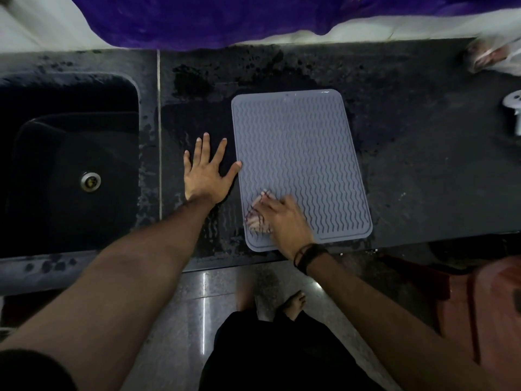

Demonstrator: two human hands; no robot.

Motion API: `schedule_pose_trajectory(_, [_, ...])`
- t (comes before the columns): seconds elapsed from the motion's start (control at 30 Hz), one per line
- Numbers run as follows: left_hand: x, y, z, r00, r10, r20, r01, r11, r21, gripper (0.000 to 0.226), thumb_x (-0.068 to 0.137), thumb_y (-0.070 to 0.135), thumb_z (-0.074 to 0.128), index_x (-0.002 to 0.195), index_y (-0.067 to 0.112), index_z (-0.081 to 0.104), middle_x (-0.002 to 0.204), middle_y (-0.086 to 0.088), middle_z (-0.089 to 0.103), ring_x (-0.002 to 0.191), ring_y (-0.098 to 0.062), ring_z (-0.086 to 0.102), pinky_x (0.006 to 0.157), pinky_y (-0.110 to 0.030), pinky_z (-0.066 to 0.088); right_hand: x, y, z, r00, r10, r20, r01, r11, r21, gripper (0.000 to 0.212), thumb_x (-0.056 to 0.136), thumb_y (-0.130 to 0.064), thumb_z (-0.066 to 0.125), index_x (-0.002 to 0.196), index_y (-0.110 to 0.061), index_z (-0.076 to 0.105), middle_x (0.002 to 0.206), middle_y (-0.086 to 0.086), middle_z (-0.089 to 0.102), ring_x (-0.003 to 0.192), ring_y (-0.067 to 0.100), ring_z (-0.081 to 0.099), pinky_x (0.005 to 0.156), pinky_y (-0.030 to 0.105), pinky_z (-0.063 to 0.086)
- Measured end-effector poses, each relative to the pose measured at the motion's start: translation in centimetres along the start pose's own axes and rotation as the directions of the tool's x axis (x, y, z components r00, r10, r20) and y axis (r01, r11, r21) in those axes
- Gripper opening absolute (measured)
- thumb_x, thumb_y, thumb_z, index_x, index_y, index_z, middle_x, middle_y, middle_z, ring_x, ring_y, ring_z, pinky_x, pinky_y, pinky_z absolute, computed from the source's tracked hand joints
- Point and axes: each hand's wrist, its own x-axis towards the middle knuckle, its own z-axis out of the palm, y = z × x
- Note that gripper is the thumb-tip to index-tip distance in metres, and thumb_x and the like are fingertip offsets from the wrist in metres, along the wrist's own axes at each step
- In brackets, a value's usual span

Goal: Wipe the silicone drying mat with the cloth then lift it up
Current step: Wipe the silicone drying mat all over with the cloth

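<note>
A grey silicone drying mat [301, 153] with wavy ridges lies flat on the dark counter. My right hand [284, 218] presses a small pale cloth [257, 218] with dark stripes onto the mat's near left corner; its fingers are curled over the cloth and blurred. My left hand [204, 170] lies flat on the counter just left of the mat, fingers spread, with the thumb tip touching the mat's left edge.
A dark sink [70, 165] with a metal drain sits at the left. The wet black counter [423, 165] extends right, with a white object [514, 108] and a plastic bag [496, 55] at its far right. Purple cloth [225, 18] hangs behind.
</note>
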Motion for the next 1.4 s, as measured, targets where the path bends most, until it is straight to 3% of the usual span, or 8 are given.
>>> schedule_pose_trajectory(0.17, [0.2, 0.0, 0.2, 1.0, 0.0, -0.002, 0.0, 1.0, 0.012, 0.083, 0.091, 0.084, 0.01, 0.161, 0.04, 0.001, 0.17, -0.001, -0.011, 0.156, -0.019, -0.013, 0.126, -0.05, -0.006, -2.5, 0.4, -0.8, 0.995, -0.057, 0.079, 0.056, 0.998, 0.014, 0.058, 0.078, 0.002, 0.06, 0.132, -0.02, 0.054, 0.139, -0.002, 0.051, 0.116, 0.029, 0.042, 0.099, 0.044, 0.045])
schedule_pose_trajectory(0.37, [0.2, 0.1, 0.3, 0.999, -0.026, -0.02, 0.026, 0.999, 0.024, 0.087, 0.09, 0.084, 0.009, 0.162, 0.035, -0.003, 0.17, -0.002, -0.011, 0.156, -0.019, -0.013, 0.126, -0.048, -0.006, 5.8, 0.8, -3.5, 0.996, 0.012, -0.085, -0.002, 0.993, 0.121, 0.06, 0.073, 0.003, 0.067, 0.129, -0.014, 0.059, 0.134, 0.005, 0.058, 0.114, 0.031, 0.047, 0.098, 0.043, 0.046])
schedule_pose_trajectory(0.5, [0.2, 0.2, 0.3, 0.999, -0.029, -0.034, 0.03, 0.999, 0.03, 0.086, 0.091, 0.081, 0.011, 0.162, 0.035, 0.0, 0.17, -0.003, -0.01, 0.156, -0.02, -0.011, 0.126, -0.049, -0.004, 9.3, 1.1, -2.7, 1.0, 0.012, 0.018, -0.013, 0.999, 0.034, 0.058, 0.08, 0.0, 0.061, 0.136, -0.011, 0.051, 0.145, 0.006, 0.045, 0.124, 0.033, 0.039, 0.104, 0.044, 0.041])
schedule_pose_trajectory(0.67, [0.2, 0.0, 0.4, 0.999, -0.025, -0.022, 0.026, 1.0, 0.011, 0.087, 0.09, 0.085, 0.011, 0.162, 0.036, 0.0, 0.17, -0.002, -0.011, 0.156, -0.019, -0.013, 0.126, -0.048, -0.006, 4.7, 0.7, -0.7, 0.999, -0.015, 0.029, 0.017, 0.998, -0.052, 0.061, 0.084, -0.003, 0.061, 0.141, -0.016, 0.044, 0.153, 0.003, 0.037, 0.129, 0.031, 0.038, 0.109, 0.041, 0.036])
schedule_pose_trajectory(0.87, [0.2, 0.0, 0.3, 1.0, -0.019, -0.022, 0.019, 1.0, -0.013, 0.087, 0.09, 0.085, 0.01, 0.162, 0.036, 0.0, 0.17, -0.002, -0.012, 0.156, -0.019, -0.013, 0.126, -0.048, -0.007, 0.6, 0.6, -0.6, 1.0, -0.021, 0.021, 0.021, 1.0, 0.01, 0.059, 0.079, -0.002, 0.066, 0.134, -0.017, 0.054, 0.145, 0.0, 0.049, 0.11, 0.03, 0.049, 0.098, 0.041, 0.046])
schedule_pose_trajectory(1.03, [0.2, -0.1, 0.3, 0.999, -0.006, -0.034, 0.006, 1.0, -0.001, 0.083, 0.094, 0.079, 0.015, 0.162, 0.034, 0.001, 0.17, -0.004, -0.011, 0.156, -0.021, -0.011, 0.126, -0.048, -0.006, 6.9, 0.7, -2.2, 0.995, 0.051, -0.083, -0.043, 0.995, 0.093, 0.066, 0.072, 0.006, 0.067, 0.135, -0.011, 0.054, 0.142, 0.008, 0.051, 0.12, 0.034, 0.046, 0.106, 0.042, 0.041])
schedule_pose_trajectory(1.17, [0.1, -0.4, 0.4, 0.998, 0.024, -0.051, -0.022, 0.999, 0.037, 0.083, 0.093, 0.073, 0.017, 0.163, 0.032, 0.0, 0.17, -0.006, -0.01, 0.157, -0.024, -0.009, 0.126, -0.05, -0.001, 11.5, 0.9, -2.4, 0.997, 0.079, -0.009, -0.079, 0.996, 0.036, 0.058, 0.081, -0.003, 0.062, 0.137, -0.015, 0.051, 0.146, 0.002, 0.046, 0.126, 0.03, 0.04, 0.106, 0.04, 0.038])
schedule_pose_trajectory(1.4, [0.5, -0.4, 0.8, 1.0, 0.004, -0.027, -0.004, 1.0, -0.017, 0.086, 0.092, 0.083, 0.011, 0.162, 0.035, 0.001, 0.17, -0.004, -0.012, 0.156, -0.022, -0.012, 0.125, -0.048, -0.008, 4.5, 0.0, -0.7, 0.997, 0.069, 0.016, -0.069, 0.997, -0.024, 0.054, 0.083, -0.009, 0.064, 0.136, -0.015, 0.054, 0.143, 0.003, 0.051, 0.12, 0.034, 0.044, 0.102, 0.042, 0.043])
